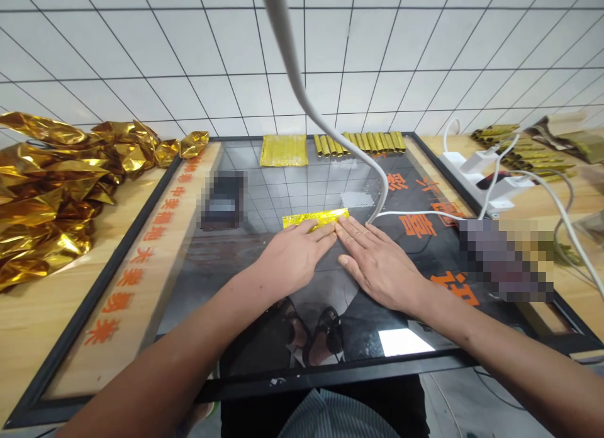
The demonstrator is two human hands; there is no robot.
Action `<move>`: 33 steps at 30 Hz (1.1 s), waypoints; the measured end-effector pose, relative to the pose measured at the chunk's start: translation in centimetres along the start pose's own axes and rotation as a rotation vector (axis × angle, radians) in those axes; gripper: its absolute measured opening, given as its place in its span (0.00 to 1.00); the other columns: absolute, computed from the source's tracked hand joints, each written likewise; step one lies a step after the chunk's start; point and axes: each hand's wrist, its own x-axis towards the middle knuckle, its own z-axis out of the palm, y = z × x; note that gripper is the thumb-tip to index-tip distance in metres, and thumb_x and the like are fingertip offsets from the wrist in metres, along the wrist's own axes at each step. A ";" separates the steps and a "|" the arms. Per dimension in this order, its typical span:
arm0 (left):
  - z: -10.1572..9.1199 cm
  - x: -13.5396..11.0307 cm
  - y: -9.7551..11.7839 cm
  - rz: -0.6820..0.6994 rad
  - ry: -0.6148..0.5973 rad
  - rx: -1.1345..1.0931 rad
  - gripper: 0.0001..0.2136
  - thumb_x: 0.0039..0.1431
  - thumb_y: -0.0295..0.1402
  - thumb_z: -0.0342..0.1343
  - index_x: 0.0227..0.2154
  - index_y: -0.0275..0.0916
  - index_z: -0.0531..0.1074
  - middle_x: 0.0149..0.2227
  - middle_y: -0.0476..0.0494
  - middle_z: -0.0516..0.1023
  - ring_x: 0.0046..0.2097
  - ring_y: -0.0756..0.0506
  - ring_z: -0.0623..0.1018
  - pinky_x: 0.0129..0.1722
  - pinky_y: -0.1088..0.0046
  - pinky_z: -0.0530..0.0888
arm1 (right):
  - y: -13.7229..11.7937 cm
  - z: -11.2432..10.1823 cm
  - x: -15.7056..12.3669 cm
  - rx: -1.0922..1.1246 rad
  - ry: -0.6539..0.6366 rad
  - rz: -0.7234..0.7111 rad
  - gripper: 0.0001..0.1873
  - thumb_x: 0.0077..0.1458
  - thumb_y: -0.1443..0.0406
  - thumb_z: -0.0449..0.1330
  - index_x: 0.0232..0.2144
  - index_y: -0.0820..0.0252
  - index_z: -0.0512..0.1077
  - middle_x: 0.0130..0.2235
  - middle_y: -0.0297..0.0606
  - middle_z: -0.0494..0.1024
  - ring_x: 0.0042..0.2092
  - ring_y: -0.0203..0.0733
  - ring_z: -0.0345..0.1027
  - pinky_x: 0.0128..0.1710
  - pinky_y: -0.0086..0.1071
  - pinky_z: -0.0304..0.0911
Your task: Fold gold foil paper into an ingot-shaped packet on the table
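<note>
At the centre of the frame, on the glass tabletop (292, 186), a gold foil strip (309, 219) lies crosswise just beyond the fingertips of both hands. The left hand (295, 255) lies palm down with its fingers spread out flat, their tips resting on the near edge of the strip. The right hand (377, 265) lies the same way beside it, its fingertips at the strip's right end. Neither hand grips anything; both are laid open and press downward. The step in hand looks like flattening or rolling the strip under the fingers. As a judgement, the next move calls for even pressure from both hands, so that the thin foil keeps straight and does not skid on the smooth glass. The strip is narrow, shiny and slightly crinkled, already several layers thick by its look, though whether it is folded or rolled cannot be told. Toward the top of the frame lie flat gold sheets (283, 150) and, to their right, a row of gold rolls (372, 141). Crumpled gold foil (56, 192) fills the left side. A white cable (302, 92) hangs down from the top centre, and a power strip (472, 167) sits at the right.
</note>
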 end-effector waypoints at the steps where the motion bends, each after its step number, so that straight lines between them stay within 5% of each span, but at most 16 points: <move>1: -0.1 0.0 0.1 -0.006 -0.004 0.012 0.30 0.69 0.21 0.47 0.72 0.37 0.64 0.74 0.42 0.68 0.70 0.38 0.71 0.66 0.56 0.73 | 0.0 0.1 0.0 -0.005 0.007 0.002 0.33 0.79 0.55 0.44 0.76 0.67 0.59 0.76 0.54 0.60 0.78 0.53 0.51 0.76 0.56 0.52; 12: 0.0 -2.0 0.4 -0.048 0.024 0.194 0.24 0.77 0.28 0.42 0.71 0.37 0.68 0.77 0.39 0.62 0.78 0.33 0.61 0.75 0.42 0.60 | -0.1 0.4 0.0 -0.012 0.024 -0.005 0.34 0.79 0.56 0.43 0.74 0.73 0.61 0.76 0.55 0.60 0.77 0.57 0.53 0.75 0.59 0.54; 18: -0.5 -4.3 -0.4 -0.093 0.014 0.181 0.28 0.79 0.49 0.46 0.72 0.40 0.66 0.78 0.40 0.60 0.79 0.34 0.57 0.76 0.41 0.57 | 0.1 0.9 0.0 0.002 0.036 -0.008 0.33 0.78 0.56 0.43 0.75 0.71 0.61 0.76 0.54 0.60 0.78 0.58 0.52 0.75 0.57 0.53; 33: -0.7 -8.9 -1.2 -0.253 0.006 0.265 0.23 0.79 0.47 0.48 0.69 0.46 0.67 0.79 0.44 0.58 0.79 0.35 0.58 0.76 0.42 0.60 | 0.5 1.3 -0.3 -0.004 0.060 -0.015 0.34 0.79 0.53 0.41 0.75 0.67 0.61 0.76 0.52 0.60 0.77 0.55 0.54 0.75 0.57 0.53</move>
